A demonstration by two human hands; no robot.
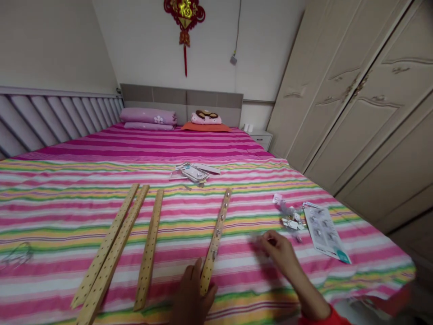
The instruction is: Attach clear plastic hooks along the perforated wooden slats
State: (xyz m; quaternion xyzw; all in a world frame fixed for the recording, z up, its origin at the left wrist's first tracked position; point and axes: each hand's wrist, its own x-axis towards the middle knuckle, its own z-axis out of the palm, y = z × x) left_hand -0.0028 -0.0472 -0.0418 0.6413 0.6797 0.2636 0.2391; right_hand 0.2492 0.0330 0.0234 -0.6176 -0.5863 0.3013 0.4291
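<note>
My left hand [193, 291] grips the near end of a perforated wooden strip [216, 239], thumb on its right side and fingers on its left. Several small shiny metal hooks sit in a row along that strip's upper face. To the right, my right hand [279, 253] is raised over the striped sheet with thumb and fingertips pinched together. A pale blur shows at those fingertips, too smeared to name. Beyond it lie a pile of small white and metal pieces [292, 221] and a clear blister pack [326, 232] with hooks inside.
Bare perforated wooden strips [149, 250] lie left of my left hand. Opened packaging [194, 172] rests farther back on the striped sheet [243, 280], and a thin clear wrapper [17, 255] at far left. Pillows, a bed rail [57, 117] and a wardrobe [355, 104] surround the bed.
</note>
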